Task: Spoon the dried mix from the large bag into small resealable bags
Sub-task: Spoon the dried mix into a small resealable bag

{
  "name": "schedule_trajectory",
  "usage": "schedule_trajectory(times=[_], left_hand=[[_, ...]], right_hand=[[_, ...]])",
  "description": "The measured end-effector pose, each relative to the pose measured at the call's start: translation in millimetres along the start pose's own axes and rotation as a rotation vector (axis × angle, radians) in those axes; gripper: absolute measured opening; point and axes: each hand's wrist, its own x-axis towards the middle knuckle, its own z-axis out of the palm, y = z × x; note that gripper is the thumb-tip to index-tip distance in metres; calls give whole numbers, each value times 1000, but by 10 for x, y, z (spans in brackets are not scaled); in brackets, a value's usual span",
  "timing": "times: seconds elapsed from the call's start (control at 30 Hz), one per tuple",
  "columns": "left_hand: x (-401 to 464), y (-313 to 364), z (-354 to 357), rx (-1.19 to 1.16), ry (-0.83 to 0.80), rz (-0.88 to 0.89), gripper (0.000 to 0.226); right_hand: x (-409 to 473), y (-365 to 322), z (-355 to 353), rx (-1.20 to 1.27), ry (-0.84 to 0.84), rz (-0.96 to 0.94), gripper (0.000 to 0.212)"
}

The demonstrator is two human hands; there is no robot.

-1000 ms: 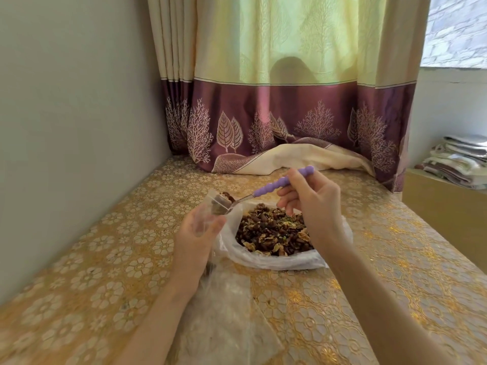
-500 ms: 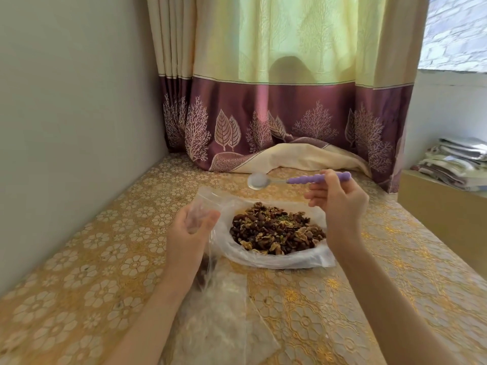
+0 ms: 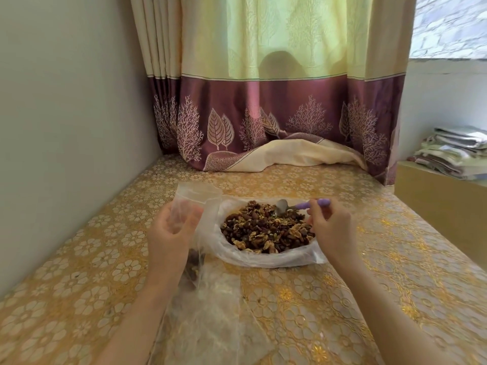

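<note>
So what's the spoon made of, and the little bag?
The spoon looks like shiny grey metal at the bowl, with a matte purple handle, probably plastic or rubber. The little bag in the left hand seems thin clear plastic: you see fingers through it.

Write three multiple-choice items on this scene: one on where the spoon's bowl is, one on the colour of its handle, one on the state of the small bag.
1. Where is the bowl of the spoon?
A. Inside the small bag
B. At the far side of the dried mix in the large bag
C. Flat on the tablecloth

2. What colour is the spoon's handle?
A. Purple
B. Green
C. Red

3. What state is the small bag in?
A. Sealed and lying flat
B. Held upright, mouth open
C. Folded under the large bag

Answers: 1 B, the metal bowl touches the pile's far edge, held by the right hand. 2 A, the handle past the fingers is purple. 3 B, the left hand holds it up with its top gaping.
</note>
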Motion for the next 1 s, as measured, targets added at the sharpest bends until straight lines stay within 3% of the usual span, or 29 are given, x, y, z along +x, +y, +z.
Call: schedule_trajectory(times=[0.17, 0.4, 0.57, 0.8, 1.0], left_hand=[[-23, -2, 9, 35, -46, 6, 35], [-40, -29, 40, 137, -115, -20, 60], [-32, -90, 55, 162, -128, -20, 63], [-44, -171, 58, 193, -175, 6, 38], [-42, -205, 77, 202, -154, 34, 65]], right_hand=[[28, 38, 3, 118, -35, 151, 24], [39, 32, 14, 237, -97, 220, 30], [33, 34, -28, 351, -7, 301, 46], [57, 23, -50, 402, 81, 354, 31], [83, -113, -72, 432, 100, 330, 29]])
